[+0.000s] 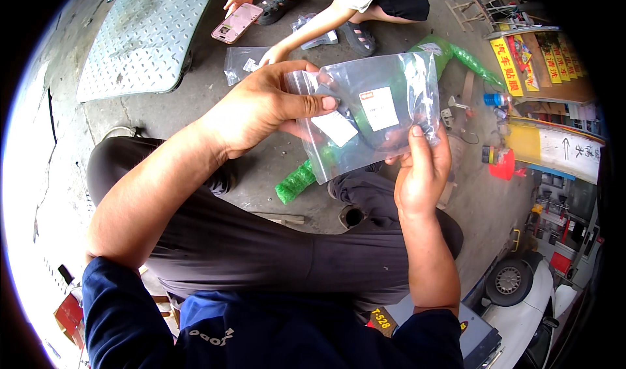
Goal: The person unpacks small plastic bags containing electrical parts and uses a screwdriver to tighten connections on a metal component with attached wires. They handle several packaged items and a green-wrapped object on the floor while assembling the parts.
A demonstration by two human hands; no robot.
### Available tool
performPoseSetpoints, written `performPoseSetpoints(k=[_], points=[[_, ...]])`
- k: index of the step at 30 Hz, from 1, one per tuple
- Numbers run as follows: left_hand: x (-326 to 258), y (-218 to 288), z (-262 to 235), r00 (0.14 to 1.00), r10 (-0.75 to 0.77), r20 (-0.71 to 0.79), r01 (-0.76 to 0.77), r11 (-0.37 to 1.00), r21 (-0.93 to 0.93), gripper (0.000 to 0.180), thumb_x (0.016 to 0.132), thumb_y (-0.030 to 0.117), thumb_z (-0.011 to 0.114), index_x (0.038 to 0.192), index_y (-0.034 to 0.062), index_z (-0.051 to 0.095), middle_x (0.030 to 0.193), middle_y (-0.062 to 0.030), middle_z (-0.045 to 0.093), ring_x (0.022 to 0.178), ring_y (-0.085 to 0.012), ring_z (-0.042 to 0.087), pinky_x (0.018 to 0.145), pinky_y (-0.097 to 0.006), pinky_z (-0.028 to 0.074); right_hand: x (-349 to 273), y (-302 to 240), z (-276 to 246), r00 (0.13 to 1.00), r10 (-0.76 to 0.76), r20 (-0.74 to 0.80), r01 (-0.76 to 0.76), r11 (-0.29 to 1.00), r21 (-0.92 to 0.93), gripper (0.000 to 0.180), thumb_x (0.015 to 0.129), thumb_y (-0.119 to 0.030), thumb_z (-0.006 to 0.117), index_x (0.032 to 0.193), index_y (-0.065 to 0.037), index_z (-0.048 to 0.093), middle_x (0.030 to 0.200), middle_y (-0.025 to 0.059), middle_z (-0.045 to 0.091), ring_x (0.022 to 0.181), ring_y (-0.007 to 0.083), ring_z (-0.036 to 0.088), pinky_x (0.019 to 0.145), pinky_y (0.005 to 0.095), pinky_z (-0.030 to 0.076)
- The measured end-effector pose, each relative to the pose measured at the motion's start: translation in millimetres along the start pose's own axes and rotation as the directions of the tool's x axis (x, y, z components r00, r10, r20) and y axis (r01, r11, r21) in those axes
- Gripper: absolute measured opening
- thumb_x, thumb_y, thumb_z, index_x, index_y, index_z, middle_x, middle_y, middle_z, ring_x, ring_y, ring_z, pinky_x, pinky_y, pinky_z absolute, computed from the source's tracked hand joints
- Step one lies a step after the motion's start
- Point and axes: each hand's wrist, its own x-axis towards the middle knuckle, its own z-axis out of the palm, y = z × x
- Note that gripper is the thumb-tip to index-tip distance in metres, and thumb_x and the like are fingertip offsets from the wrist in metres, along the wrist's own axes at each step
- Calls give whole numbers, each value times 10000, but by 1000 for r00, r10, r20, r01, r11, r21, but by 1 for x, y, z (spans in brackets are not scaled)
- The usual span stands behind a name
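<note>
Clear plastic makes up the zip bag [372, 111] that both hands hold up in the head view, above the person's dark-trousered knees. The left hand [257, 108] grasps the bag's upper left corner, its thumb pressed flat across the front and the other fingers curled behind the film. The right hand [422, 167] pinches the bag's right edge from below, thumb tip on the front, fingers behind. Between the two thumbs, two white labels [379, 108] show on the bag's face, and small dark parts sit inside near the right thumb.

Below the left fingers, on the concrete ground, lies a green mesh bundle [295, 182]; another green wrapped roll [456, 55] lies beyond the right fingertips. Farther out past the left hand, another person crouches, one hand [274, 55] reaching to a smaller clear bag [244, 64] on the ground, the other beside a pink phone [237, 22]. A steel tread plate [147, 33] lies well to the left of the fingers.
</note>
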Motion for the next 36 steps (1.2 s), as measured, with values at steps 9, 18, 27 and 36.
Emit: performPoseSetpoints(k=[9, 18, 27, 36], points=[[1, -6, -2, 997, 67, 40, -66, 997, -46, 388, 958, 118, 840, 1255, -25, 636, 1095, -107, 727, 999, -194, 744, 818, -333, 673, -1, 1, 2, 999, -42, 10, 42, 998, -51, 187, 1126, -190, 596, 1188, -13, 613, 969, 69, 719, 741, 99, 677, 608, 245, 560], [-2, -3, -2, 994, 86, 67, -83, 995, -51, 367, 960, 115, 828, 1248, -17, 641, 1052, -123, 755, 952, -193, 764, 820, -328, 674, -1, 0, 3, 998, -60, 15, 61, 997, -46, 189, 1126, -194, 597, 1178, -13, 609, 967, 71, 717, 744, 101, 681, 607, 246, 558], [-5, 0, -4, 996, 65, 64, -65, 998, 9, 332, 979, 110, 812, 1263, 40, 654, 1044, -43, 751, 962, -139, 743, 805, -310, 666, -2, 0, 6, 996, -86, 27, 87, 994, -63, 198, 1127, -199, 592, 1166, -4, 595, 934, 91, 720, 721, 113, 676, 612, 254, 555], [-6, 1, -6, 995, 82, 60, -85, 995, 46, 330, 971, 114, 814, 1269, 87, 677, 1066, -14, 747, 1010, -121, 714, 867, -303, 597, -5, -6, 11, 990, -138, 27, 140, 987, -80, 195, 1120, -193, 595, 1152, -1, 581, 916, 97, 712, 695, 119, 654, 616, 254, 549]])
